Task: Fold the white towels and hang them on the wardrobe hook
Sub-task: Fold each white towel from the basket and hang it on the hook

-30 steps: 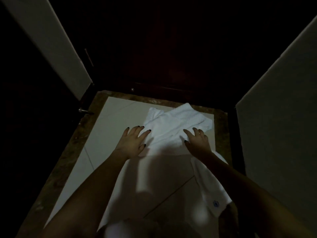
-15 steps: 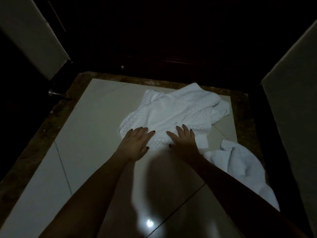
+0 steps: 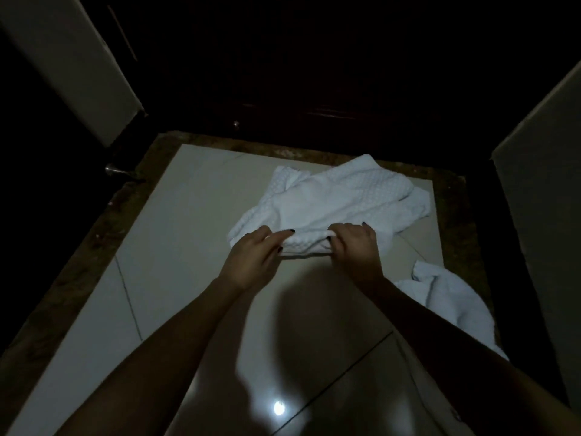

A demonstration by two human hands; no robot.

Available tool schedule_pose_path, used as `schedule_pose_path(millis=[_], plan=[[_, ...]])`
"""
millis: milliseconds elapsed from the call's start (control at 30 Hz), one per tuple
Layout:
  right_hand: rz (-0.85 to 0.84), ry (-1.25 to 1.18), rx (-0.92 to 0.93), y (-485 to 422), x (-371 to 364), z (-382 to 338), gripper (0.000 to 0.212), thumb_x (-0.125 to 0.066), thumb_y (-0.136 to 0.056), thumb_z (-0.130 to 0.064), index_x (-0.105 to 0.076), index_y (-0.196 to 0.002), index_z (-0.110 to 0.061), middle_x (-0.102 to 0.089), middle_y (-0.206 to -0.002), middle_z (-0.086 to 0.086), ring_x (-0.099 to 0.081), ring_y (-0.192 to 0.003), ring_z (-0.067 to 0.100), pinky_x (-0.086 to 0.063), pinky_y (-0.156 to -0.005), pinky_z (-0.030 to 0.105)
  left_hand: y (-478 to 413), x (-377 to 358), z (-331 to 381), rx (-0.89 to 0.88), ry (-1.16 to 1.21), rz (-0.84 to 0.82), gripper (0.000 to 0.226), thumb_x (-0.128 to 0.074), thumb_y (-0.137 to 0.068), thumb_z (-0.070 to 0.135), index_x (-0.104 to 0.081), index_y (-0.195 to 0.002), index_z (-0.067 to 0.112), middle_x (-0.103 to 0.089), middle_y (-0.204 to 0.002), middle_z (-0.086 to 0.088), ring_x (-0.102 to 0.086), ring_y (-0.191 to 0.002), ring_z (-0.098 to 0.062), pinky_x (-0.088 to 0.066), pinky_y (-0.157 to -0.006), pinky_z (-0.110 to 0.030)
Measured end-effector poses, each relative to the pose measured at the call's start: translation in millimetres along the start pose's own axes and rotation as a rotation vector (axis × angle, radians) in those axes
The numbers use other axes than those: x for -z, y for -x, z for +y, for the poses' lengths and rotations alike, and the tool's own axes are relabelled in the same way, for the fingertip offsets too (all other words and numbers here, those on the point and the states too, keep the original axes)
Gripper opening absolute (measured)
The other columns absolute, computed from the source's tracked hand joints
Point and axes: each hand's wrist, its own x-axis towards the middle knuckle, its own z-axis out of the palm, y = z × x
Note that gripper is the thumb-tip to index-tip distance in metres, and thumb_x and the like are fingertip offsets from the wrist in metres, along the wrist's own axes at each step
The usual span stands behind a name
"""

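Now my left hand [image 3: 256, 248] and right hand [image 3: 353, 243] grip the towel [image 3: 339, 196] by its near edge, fingers curled, no longer pressing flat. I'd say first fold starts.

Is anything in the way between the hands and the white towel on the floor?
Nothing visible. The left hand and right hand both grip the near edge of the white towel. No hook is in view.

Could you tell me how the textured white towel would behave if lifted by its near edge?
Probably floppy: the towel lies rumpled in folds, so it should sag between the left hand and right hand gripping its edge. Its bumpy weave likely gives a secure hold.
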Motion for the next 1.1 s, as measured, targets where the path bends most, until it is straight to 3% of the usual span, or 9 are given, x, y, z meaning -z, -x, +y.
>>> schedule_pose_path(millis=[67,167,267,400,567,733,900,1100], plan=[[-0.049,-0.203,-0.079,-23,28,-7,0.022,-0.047,-0.095,-0.013,-0.067,-0.09,-0.006,-0.066,-0.079,0.009,-0.062,-0.073,0.028,-0.045,-0.075,0.037,-15,28,13,0.041,0.05,0.025,0.04,-0.058,-0.092,0.009,-0.058,-0.131,0.019,-0.06,-0.1,-0.009,-0.06,-0.089,-0.026,-0.049,-0.071,-0.036],[-0.05,-0.375,-0.174,-59,86,-23,0.016,-0.051,-0.098,-0.019,-0.066,-0.095,-0.014,-0.067,-0.084,-0.001,-0.06,-0.076,0.002,-0.046,-0.07,0.018,-43,81,39,0.037,0.108,0.06,0.041,-0.056,-0.094,0.012,-0.055,-0.133,0.025,-0.057,-0.1,-0.002,-0.057,-0.087,-0.018,-0.047,-0.072,-0.03],[0.003,-0.433,-0.195,-94,155,-47,0.013,-0.055,-0.095,-0.015,-0.067,-0.102,-0.014,-0.067,-0.09,-0.005,-0.06,-0.081,-0.002,-0.042,-0.069,0.007,-68,143,71,0.036,0.171,0.098,0.041,-0.055,-0.094,0.012,-0.055,-0.133,0.026,-0.054,-0.098,0.002,-0.056,-0.087,-0.014,-0.047,-0.076,-0.029],[-0.009,-0.479,-0.144,-139,265,-100,0.015,-0.059,-0.094,-0.012,-0.066,-0.105,-0.016,-0.064,-0.091,-0.013,-0.06,-0.087,-0.009,-0.044,-0.071,0.007,-88,247,118,0.032,0.269,0.16,0.04,-0.054,-0.094,0.008,-0.058,-0.129,0.027,-0.055,-0.102,0.004,-0.056,-0.092,-0.004,-0.044,-0.082,-0.016],[-0.064,-0.567,-0.081,-194,409,-206,0.011,-0.062,-0.093,-0.012,-0.068,-0.1,-0.017,-0.066,-0.092,-0.014,-0.061,-0.088,-0.008,-0.044,-0.073,0.006,-83,392,177,0.088,0.265,0.267,0.038,-0.056,-0.094,0.011,-0.059,-0.127,0.028,-0.058,-0.1,0.006,-0.056,-0.09,-0.001,-0.042,-0.077,-0.012],[-0.129,-0.636,0.018,-230,545,-345,0.008,-0.063,-0.091,-0.011,-0.068,-0.094,-0.017,-0.069,-0.091,-0.005,-0.064,-0.088,0.003,-0.049,-0.074,0.015,-28,540,251,0.155,0.314,0.33,0.039,-0.062,-0.091,0.018,-0.058,-0.129,0.027,-0.063,-0.12,0.008,-0.059,-0.11,-0.006,-0.048,-0.094,-0.03],[-0.156,-0.744,0.108,-235,668,-488,0.008,-0.064,-0.09,-0.008,-0.069,-0.096,-0.01,-0.07,-0.092,0.003,-0.066,-0.09,0.014,-0.051,-0.079,0.026,48,699,325,0.19,0.281,0.502,0.044,-0.062,-0.089,0.014,-0.056,-0.131,0.024,-0.061,-0.127,0.01,-0.056,-0.118,-0.003,-0.046,-0.1,-0.031],[-0.263,-0.888,0.182,-202,779,-648,0.008,-0.066,-0.088,-0.006,-0.07,-0.095,-0.009,-0.07,-0.088,-0.002,-0.065,-0.085,0.007,-0.051,-0.077,0.022,169,837,426,0.308,0.063,0.678,0.048,-0.058,-0.091,0.012,-0.049,-0.136,0.021,-0.055,-0.127,0.003,-0.054,-0.115,-0.012,-0.046,-0.096,-0.029]])
